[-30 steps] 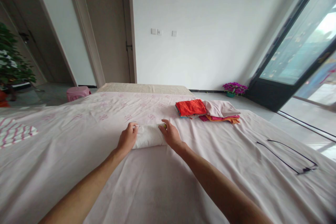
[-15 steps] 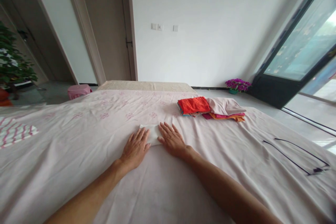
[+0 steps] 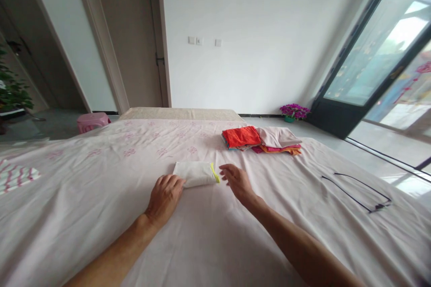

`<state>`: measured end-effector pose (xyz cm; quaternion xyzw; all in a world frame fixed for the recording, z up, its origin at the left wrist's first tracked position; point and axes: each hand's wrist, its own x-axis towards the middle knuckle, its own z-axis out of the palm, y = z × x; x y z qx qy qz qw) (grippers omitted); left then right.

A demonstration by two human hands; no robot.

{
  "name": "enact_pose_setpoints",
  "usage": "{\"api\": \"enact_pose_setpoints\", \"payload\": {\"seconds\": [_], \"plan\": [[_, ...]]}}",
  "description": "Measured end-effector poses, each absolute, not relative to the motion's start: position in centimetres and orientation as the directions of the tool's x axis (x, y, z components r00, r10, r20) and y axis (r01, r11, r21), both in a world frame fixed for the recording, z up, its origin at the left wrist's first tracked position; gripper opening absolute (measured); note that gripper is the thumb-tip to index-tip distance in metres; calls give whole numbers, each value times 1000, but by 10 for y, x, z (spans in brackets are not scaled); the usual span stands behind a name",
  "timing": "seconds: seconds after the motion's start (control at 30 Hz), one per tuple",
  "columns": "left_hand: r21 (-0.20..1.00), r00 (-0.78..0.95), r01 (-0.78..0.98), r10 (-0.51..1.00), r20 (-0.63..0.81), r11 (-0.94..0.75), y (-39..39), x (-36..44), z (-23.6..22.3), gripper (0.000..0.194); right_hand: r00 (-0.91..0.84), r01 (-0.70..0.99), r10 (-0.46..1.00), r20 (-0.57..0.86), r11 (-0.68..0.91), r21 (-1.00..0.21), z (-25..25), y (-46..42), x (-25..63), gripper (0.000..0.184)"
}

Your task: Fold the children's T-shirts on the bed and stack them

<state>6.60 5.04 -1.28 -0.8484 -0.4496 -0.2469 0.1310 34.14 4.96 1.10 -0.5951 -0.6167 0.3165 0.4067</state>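
Observation:
A folded white cloth (image 3: 195, 173) with a yellow edge on its right side lies flat on the pale pink sheet in front of me. My left hand (image 3: 166, 197) is at the cloth's near left corner, its fingers curled and closed on that edge. Just right of the yellow edge, my right hand (image 3: 237, 182) hovers with bent fingers slightly apart, holding nothing. Beyond it sits a pile of folded cloths: a red one (image 3: 241, 136) lies on top at the left, and a pale pink one (image 3: 278, 136) on top at the right, over magenta and orange cloth.
Black-framed glasses (image 3: 365, 197) rest on the wrinkled sheet (image 3: 101, 206) at the right. A red-striped white cloth (image 3: 16, 177) lies at the far left. Past the bed stand a pink stool (image 3: 93, 121) and a pot of purple flowers (image 3: 293, 111).
My hands have come off the top of the white cloth and moved apart, uncovering its yellow edge. The left now grips the left corner; the right has lifted off to the right.

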Motion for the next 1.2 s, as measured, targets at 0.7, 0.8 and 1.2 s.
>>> {"api": "enact_pose_setpoints", "payload": {"seconds": [0.7, 0.8, 1.2], "plan": [[178, 424, 711, 617, 663, -680, 48, 87, -19, 24, 70, -535, 830, -553, -436, -723, 13, 74, 228, 18], [200, 409, 683, 595, 691, -702, 43, 85, -16, 23, 111, -530, 830, -547, -417, -739, 10, 81, 228, 19], [503, 311, 608, 767, 561, -614, 76, 54, -31, 22, 421, -535, 906, 32, 277, -798, 115, 198, 342, 32]]}}
